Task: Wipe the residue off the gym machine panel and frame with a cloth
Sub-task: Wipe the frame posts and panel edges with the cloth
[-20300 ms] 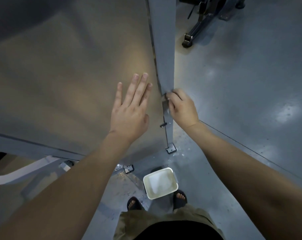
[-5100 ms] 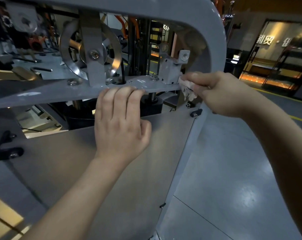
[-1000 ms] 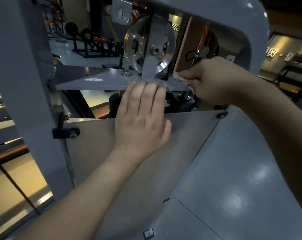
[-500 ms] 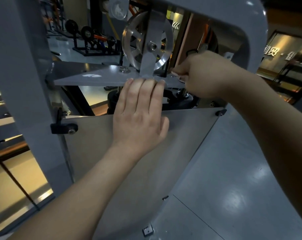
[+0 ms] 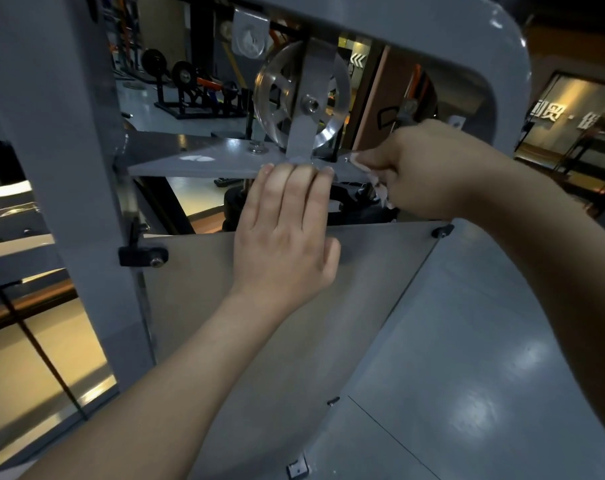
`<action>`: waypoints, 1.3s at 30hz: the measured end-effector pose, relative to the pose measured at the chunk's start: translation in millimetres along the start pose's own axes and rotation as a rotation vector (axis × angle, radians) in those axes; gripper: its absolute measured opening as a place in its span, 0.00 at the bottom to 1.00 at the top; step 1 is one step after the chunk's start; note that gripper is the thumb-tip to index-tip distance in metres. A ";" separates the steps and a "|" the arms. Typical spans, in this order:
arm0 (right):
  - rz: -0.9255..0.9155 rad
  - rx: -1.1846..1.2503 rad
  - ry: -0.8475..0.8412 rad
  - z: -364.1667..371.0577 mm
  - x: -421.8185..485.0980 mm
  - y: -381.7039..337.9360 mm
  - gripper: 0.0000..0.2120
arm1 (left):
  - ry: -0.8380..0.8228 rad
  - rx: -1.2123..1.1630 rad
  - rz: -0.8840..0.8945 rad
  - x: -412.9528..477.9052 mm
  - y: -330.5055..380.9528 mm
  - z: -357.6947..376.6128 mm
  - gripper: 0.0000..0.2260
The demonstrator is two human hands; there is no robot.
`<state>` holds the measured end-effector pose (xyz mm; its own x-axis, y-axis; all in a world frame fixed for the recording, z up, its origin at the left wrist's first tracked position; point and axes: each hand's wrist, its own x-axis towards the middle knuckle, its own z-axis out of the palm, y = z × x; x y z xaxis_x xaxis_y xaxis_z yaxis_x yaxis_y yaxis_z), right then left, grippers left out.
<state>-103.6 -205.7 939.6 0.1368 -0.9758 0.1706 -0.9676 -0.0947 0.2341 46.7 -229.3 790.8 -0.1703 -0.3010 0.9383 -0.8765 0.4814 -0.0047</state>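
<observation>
Gym floor (image 5: 467, 375) grey, glossy; wall lettering (image 5: 550, 112) unreadable. One grey frame (image 5: 62, 133), one panel (image 5: 259, 341) with two black clips (image 5: 143, 252), one pulley (image 5: 301, 98). Your left hand (image 5: 283, 244) lies flat, fingers straight, tips at the plate (image 5: 207, 164) edge. Your right hand (image 5: 429, 171) clutches one crumpled white cloth (image 5: 380, 190) at the plate's right end.

pulley (image 5: 301, 105) on plate (image 5: 190, 164) — panel (image 5: 259, 341) below, cloth (image 5: 367, 168) right

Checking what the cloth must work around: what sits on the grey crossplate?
On the crossplate: the pulley bracket, a bolt and a pale smear. The left hand touches its front edge; the right hand holds the cloth at its right end, hiding what lies beneath.
</observation>
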 end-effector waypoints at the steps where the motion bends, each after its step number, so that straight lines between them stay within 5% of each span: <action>1: 0.017 0.007 0.002 -0.1 8.1 0.0 0.16 | 0.001 0.002 -0.001 0.4 0.3 0.0 0.26; 9: 0.002 0.032 0.015 12.3 -22.2 -0.3 0.28 | -0.024 -0.011 0.010 0.0 -1.4 -2.7 0.27; 13: -0.016 -0.140 0.245 34.6 -36.9 9.1 0.24 | -0.033 -0.008 0.008 0.4 -1.6 -3.6 0.28; 19: 0.093 0.429 0.340 25.6 -47.8 20.2 0.10 | -0.040 -0.011 0.021 -0.3 -3.4 -3.3 0.28; 25: 0.197 0.657 0.374 4.8 -21.5 8.5 0.14 | -0.023 0.001 0.018 -0.1 -2.2 -2.1 0.27; 28: 0.178 0.432 0.316 12.7 -7.1 7.0 0.08 | -0.038 0.005 0.019 0.4 -2.2 -3.3 0.27; 34: 0.195 0.076 0.147 16.7 -7.4 9.0 0.26 | -0.040 -0.009 0.016 -0.2 -2.8 -4.0 0.28; 39: 0.094 0.083 0.129 5.3 -1.4 14.9 0.16 | -0.037 -0.008 0.017 -0.8 -2.3 -2.8 0.28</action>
<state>-119.3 -206.8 937.8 0.0660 -0.9482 0.3108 -0.9908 -0.0254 0.1328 50.2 -227.9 791.1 -0.2017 -0.3226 0.9248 -0.8699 0.4929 -0.0178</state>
